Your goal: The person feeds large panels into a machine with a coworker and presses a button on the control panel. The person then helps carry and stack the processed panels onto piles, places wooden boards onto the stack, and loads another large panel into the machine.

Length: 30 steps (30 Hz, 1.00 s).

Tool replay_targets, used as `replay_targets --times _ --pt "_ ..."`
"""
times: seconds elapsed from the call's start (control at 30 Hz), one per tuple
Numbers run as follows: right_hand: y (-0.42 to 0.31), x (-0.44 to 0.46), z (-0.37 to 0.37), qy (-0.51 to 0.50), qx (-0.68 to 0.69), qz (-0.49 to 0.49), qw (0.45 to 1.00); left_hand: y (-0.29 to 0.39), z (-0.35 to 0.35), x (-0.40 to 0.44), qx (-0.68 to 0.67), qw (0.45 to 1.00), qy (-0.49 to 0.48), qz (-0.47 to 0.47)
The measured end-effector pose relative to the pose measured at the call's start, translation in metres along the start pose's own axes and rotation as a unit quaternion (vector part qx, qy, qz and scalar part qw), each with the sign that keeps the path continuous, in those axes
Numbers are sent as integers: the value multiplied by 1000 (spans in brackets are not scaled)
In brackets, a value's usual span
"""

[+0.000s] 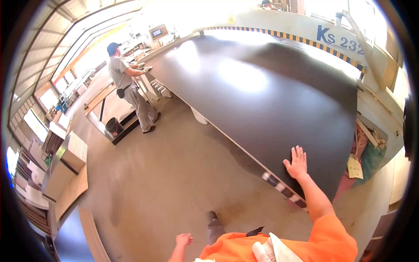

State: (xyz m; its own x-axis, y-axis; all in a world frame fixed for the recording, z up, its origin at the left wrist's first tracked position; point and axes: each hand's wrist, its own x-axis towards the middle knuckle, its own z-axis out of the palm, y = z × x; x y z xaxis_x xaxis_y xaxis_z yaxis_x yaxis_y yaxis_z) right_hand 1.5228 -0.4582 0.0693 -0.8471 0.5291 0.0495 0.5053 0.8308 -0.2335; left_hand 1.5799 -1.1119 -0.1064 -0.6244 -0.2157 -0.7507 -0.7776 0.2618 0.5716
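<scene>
A large dark board lies flat across the machine's bed, with glare on its upper surface. My right hand rests on it near the close corner, palm down and fingers spread. Low in the view, my left hand hangs beside my body over the floor, its fingers curled in. Nothing shows in that hand, and it is apart from the board.
Another person in gloves stands at the board's far left edge. Behind the board runs the machine's beam with a striped strip. Stacked panels stand at left. A black bucket sits by a low frame.
</scene>
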Motion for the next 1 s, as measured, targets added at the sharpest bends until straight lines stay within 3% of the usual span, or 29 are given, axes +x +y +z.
replay_targets --times 0.13,0.23,0.3,0.37,0.43,0.5,0.67,0.8,0.9,1.0 --pt "-23 78 5 -3 -37 65 997 161 4 116 36 996 23 81" --pt "-15 116 -2 -10 -46 69 996 319 35 170 259 944 10 202" --pt "-10 142 -1 -5 -58 67 996 433 70 182 290 926 19 241" --pt "-2 166 -4 -6 -56 68 996 507 118 232 241 900 60 359" --pt "3 190 -2 9 -49 59 997 597 167 240 205 893 70 395" --pt "9 210 -11 4 -42 55 998 681 211 253 229 896 42 379" --pt "30 254 -10 -10 -49 55 997 802 323 390 28 965 30 259" --pt "39 307 -3 2 -59 121 991 910 367 350 -124 981 -39 141" --pt "39 384 8 22 -63 204 977 953 400 400 -143 965 110 189" --pt "29 445 24 19 -73 252 965 976 402 384 -151 968 134 148"
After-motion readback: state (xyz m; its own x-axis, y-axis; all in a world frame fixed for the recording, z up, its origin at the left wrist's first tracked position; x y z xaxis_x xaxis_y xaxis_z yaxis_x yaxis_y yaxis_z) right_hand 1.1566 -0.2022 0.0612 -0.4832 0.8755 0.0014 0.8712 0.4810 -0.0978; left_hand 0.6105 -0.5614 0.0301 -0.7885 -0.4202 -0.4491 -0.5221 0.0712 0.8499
